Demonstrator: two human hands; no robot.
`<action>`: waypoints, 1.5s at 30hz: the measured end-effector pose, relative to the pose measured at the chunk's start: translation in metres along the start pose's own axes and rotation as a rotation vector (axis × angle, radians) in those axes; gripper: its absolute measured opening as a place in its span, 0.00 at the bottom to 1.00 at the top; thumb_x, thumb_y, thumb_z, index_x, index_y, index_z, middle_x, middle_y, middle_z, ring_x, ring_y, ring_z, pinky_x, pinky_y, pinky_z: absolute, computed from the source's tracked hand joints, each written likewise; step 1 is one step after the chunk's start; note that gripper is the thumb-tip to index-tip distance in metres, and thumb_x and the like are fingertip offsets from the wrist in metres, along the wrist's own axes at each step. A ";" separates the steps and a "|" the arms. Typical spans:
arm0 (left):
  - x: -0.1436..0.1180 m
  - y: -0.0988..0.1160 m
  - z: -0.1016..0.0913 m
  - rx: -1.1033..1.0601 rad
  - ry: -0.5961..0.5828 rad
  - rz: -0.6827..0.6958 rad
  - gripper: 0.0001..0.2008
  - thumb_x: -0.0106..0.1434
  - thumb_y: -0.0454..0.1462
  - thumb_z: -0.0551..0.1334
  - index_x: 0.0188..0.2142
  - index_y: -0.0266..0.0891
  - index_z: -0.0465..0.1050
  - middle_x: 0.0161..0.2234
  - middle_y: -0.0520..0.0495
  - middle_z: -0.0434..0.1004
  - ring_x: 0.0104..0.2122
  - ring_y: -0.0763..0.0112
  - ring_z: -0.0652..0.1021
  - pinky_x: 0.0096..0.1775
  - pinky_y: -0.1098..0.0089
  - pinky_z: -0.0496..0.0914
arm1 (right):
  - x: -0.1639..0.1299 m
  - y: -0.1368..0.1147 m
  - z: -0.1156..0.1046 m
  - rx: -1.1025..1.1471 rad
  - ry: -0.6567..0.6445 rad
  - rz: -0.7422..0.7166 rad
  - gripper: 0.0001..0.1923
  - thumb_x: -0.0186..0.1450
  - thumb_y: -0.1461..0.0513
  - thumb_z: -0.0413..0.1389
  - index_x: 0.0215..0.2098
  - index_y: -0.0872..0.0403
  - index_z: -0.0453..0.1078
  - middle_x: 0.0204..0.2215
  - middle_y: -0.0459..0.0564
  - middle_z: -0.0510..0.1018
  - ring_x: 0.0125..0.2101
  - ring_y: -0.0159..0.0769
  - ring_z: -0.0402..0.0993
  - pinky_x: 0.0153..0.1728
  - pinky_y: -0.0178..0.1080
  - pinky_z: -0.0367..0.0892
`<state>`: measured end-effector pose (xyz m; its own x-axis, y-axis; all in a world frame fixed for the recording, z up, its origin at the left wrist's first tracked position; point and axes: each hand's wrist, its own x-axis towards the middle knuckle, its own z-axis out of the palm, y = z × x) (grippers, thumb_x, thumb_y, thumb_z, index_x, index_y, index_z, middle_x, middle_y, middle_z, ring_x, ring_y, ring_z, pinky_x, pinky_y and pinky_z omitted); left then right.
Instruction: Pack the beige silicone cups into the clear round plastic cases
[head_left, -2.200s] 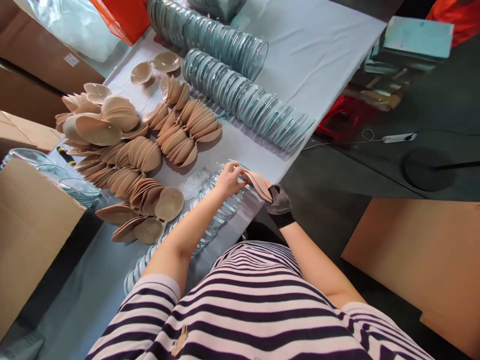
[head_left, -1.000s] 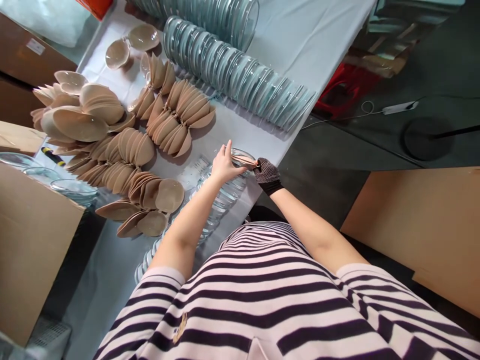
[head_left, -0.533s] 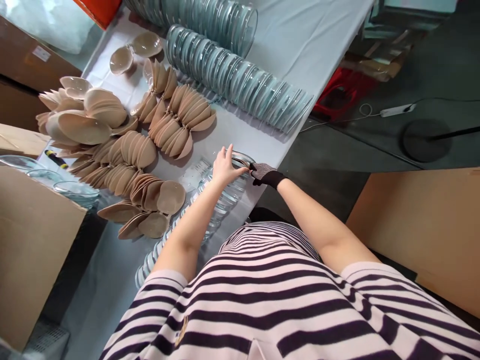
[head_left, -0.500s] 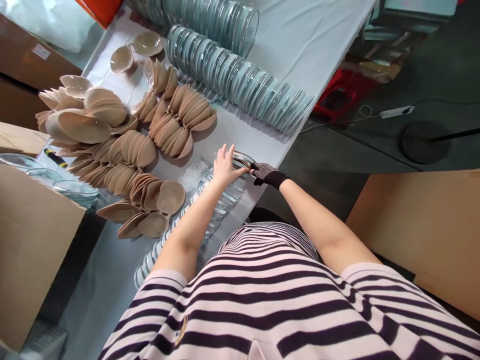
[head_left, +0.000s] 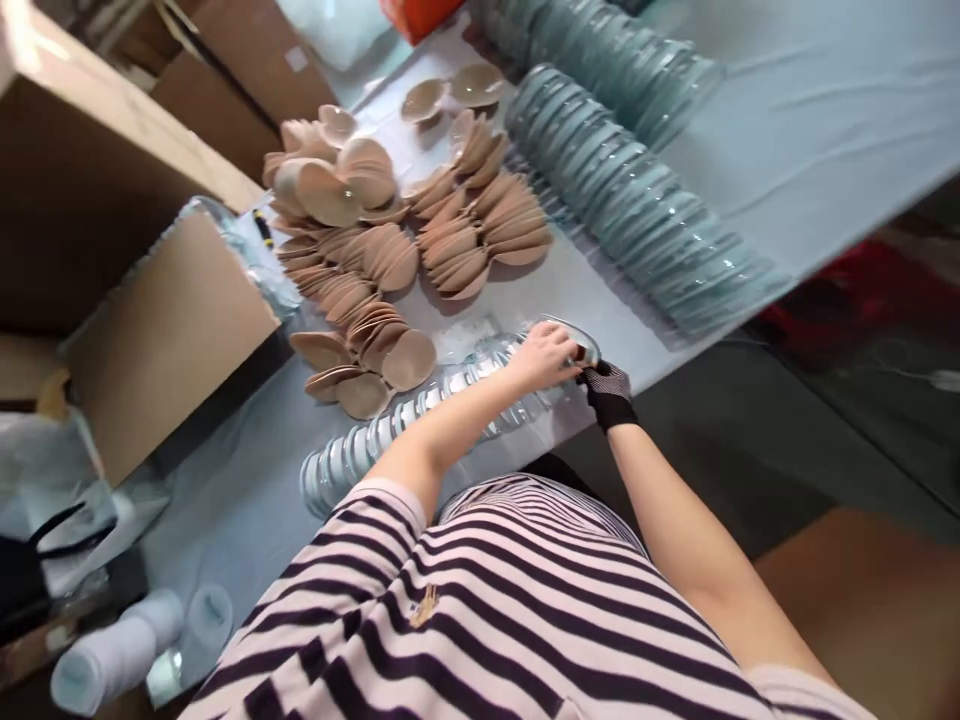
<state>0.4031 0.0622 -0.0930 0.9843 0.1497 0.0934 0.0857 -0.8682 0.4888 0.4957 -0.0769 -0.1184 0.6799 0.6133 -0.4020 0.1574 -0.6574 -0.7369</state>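
Observation:
My bare left hand (head_left: 546,356) is bent over a clear plastic shell (head_left: 574,332), its fingers curled at the near rim. In a black fishnet-patterned glove, my right hand (head_left: 606,388) pinches the same shell from the right. Between the hands a small dark brownish patch shows, too blurred to name. Under and left of them, a row of clear nested shells (head_left: 375,436) runs along the table's near side. Beige stick-on bra cups (head_left: 454,255), joined in pairs, stand in stacked bunches beyond my left forearm.
Two long rows of nested clear shells (head_left: 637,190) lie at the back of the white-covered table (head_left: 840,150). An open cardboard box (head_left: 172,350) is at the left, with white rolls (head_left: 120,645) below it. A yellow-black tool (head_left: 262,228) lies behind the bra cups.
The view has swung left, so the table sits further right. My left hand's fingers, raised and spread before, are now curled down over the shell. The right hand stays at its rim.

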 end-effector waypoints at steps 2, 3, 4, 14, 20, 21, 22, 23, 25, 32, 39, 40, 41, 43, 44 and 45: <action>0.000 0.000 -0.002 0.020 -0.015 0.013 0.13 0.64 0.47 0.63 0.39 0.42 0.76 0.40 0.39 0.76 0.49 0.50 0.71 0.56 0.50 0.64 | 0.009 0.003 0.002 -0.018 0.053 0.014 0.14 0.62 0.54 0.51 0.25 0.54 0.66 0.22 0.49 0.75 0.24 0.33 0.66 0.26 0.35 0.62; 0.000 0.001 -0.003 0.020 -0.029 0.026 0.12 0.64 0.47 0.63 0.40 0.42 0.76 0.40 0.39 0.76 0.50 0.51 0.71 0.57 0.51 0.63 | 0.012 0.004 0.002 -0.049 0.074 0.022 0.13 0.60 0.54 0.52 0.24 0.54 0.67 0.22 0.50 0.75 0.25 0.34 0.67 0.27 0.36 0.62; 0.000 0.001 -0.005 0.015 -0.044 0.045 0.12 0.64 0.46 0.62 0.41 0.42 0.76 0.41 0.39 0.76 0.51 0.51 0.70 0.57 0.52 0.62 | 0.015 0.005 0.003 -0.098 0.087 0.021 0.13 0.59 0.54 0.53 0.23 0.54 0.67 0.23 0.51 0.76 0.25 0.36 0.68 0.28 0.37 0.63; 0.004 0.001 0.001 0.003 0.018 0.022 0.22 0.63 0.40 0.61 0.56 0.38 0.72 0.59 0.33 0.69 0.60 0.48 0.67 0.62 0.49 0.59 | -0.005 0.001 -0.033 -0.343 0.175 -0.267 0.21 0.66 0.51 0.49 0.46 0.54 0.75 0.45 0.62 0.79 0.43 0.49 0.76 0.45 0.48 0.70; 0.014 0.006 -0.008 -0.207 0.094 -0.242 0.18 0.63 0.27 0.53 0.50 0.36 0.73 0.53 0.37 0.74 0.56 0.60 0.72 0.60 0.63 0.66 | 0.018 -0.008 -0.009 -0.220 -0.009 -0.132 0.30 0.67 0.52 0.42 0.62 0.56 0.63 0.54 0.66 0.75 0.50 0.52 0.74 0.46 0.48 0.70; 0.009 0.003 -0.015 -0.252 0.144 -0.319 0.18 0.64 0.27 0.52 0.50 0.37 0.73 0.54 0.38 0.74 0.56 0.63 0.73 0.59 0.66 0.67 | 0.017 -0.008 -0.005 -0.243 -0.042 -0.086 0.30 0.67 0.51 0.42 0.61 0.56 0.63 0.52 0.65 0.76 0.48 0.53 0.75 0.45 0.49 0.70; -0.001 -0.001 -0.024 -0.288 0.196 -0.378 0.18 0.66 0.28 0.52 0.51 0.39 0.72 0.55 0.39 0.73 0.56 0.65 0.73 0.59 0.68 0.68 | 0.013 -0.007 -0.003 -0.272 -0.049 -0.044 0.31 0.67 0.50 0.41 0.61 0.56 0.64 0.50 0.65 0.77 0.46 0.55 0.76 0.44 0.51 0.70; -0.017 -0.007 -0.035 -0.310 0.239 -0.424 0.18 0.67 0.29 0.52 0.53 0.42 0.71 0.55 0.41 0.73 0.55 0.66 0.73 0.58 0.68 0.68 | 0.008 -0.006 -0.002 -0.301 -0.046 -0.013 0.31 0.67 0.49 0.40 0.60 0.57 0.65 0.49 0.66 0.77 0.46 0.56 0.76 0.44 0.52 0.70; -0.063 -0.024 -0.059 -0.296 0.283 -0.526 0.18 0.68 0.32 0.52 0.54 0.45 0.71 0.54 0.45 0.75 0.54 0.64 0.75 0.58 0.64 0.70 | -0.004 -0.005 -0.006 -0.343 0.006 -0.025 0.33 0.67 0.47 0.39 0.60 0.56 0.65 0.51 0.68 0.76 0.51 0.59 0.74 0.47 0.56 0.69; -0.244 -0.103 -0.108 -0.054 0.185 -1.142 0.19 0.64 0.38 0.60 0.54 0.38 0.71 0.55 0.35 0.74 0.57 0.49 0.71 0.58 0.51 0.66 | 0.017 -0.109 0.050 -0.486 -0.011 -0.688 0.22 0.70 0.56 0.45 0.57 0.55 0.69 0.54 0.63 0.75 0.57 0.50 0.69 0.58 0.51 0.64; -0.264 -0.135 -0.099 0.051 -0.164 -1.155 0.11 0.65 0.38 0.58 0.39 0.38 0.78 0.43 0.35 0.81 0.53 0.48 0.74 0.55 0.51 0.62 | 0.078 -0.201 0.160 -1.036 -0.445 -0.619 0.36 0.53 0.66 0.67 0.59 0.63 0.68 0.57 0.72 0.72 0.58 0.60 0.65 0.59 0.57 0.58; -0.264 -0.135 -0.101 0.041 -0.159 -1.125 0.11 0.66 0.38 0.57 0.39 0.38 0.78 0.42 0.36 0.81 0.52 0.51 0.75 0.56 0.52 0.61 | 0.075 -0.204 0.170 -1.035 -0.443 -0.629 0.38 0.54 0.63 0.67 0.62 0.63 0.66 0.59 0.72 0.70 0.59 0.60 0.63 0.60 0.57 0.57; -0.265 -0.135 -0.104 0.037 -0.150 -1.087 0.12 0.67 0.37 0.55 0.39 0.39 0.78 0.42 0.38 0.82 0.51 0.53 0.76 0.57 0.53 0.60 | 0.069 -0.206 0.178 -1.003 -0.455 -0.658 0.40 0.56 0.61 0.67 0.64 0.62 0.63 0.61 0.70 0.68 0.61 0.58 0.62 0.61 0.55 0.57; -0.268 -0.133 -0.114 0.029 -0.108 -0.991 0.13 0.68 0.36 0.54 0.41 0.40 0.78 0.41 0.41 0.82 0.48 0.57 0.77 0.59 0.55 0.58 | 0.055 -0.210 0.194 -0.835 -0.580 -0.703 0.44 0.58 0.57 0.65 0.69 0.56 0.56 0.64 0.62 0.66 0.60 0.50 0.64 0.61 0.49 0.61; -0.270 -0.133 -0.121 0.024 -0.074 -0.943 0.13 0.68 0.36 0.54 0.41 0.41 0.78 0.40 0.42 0.83 0.47 0.59 0.78 0.58 0.57 0.58 | 0.048 -0.212 0.202 -0.704 -0.669 -0.698 0.44 0.59 0.56 0.64 0.70 0.53 0.55 0.64 0.59 0.67 0.58 0.47 0.67 0.59 0.46 0.64; -0.273 -0.133 -0.128 0.018 -0.035 -0.906 0.12 0.68 0.36 0.54 0.40 0.41 0.78 0.39 0.42 0.83 0.45 0.59 0.79 0.57 0.58 0.59 | 0.042 -0.214 0.208 -0.558 -0.746 -0.671 0.43 0.58 0.56 0.64 0.69 0.51 0.55 0.63 0.57 0.68 0.56 0.44 0.71 0.57 0.45 0.67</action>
<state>0.1035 0.1974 -0.0728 0.5431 0.7648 -0.3465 0.8315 -0.4325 0.3486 0.3414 0.1803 -0.0911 -0.2254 0.8979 -0.3782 0.7498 -0.0879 -0.6557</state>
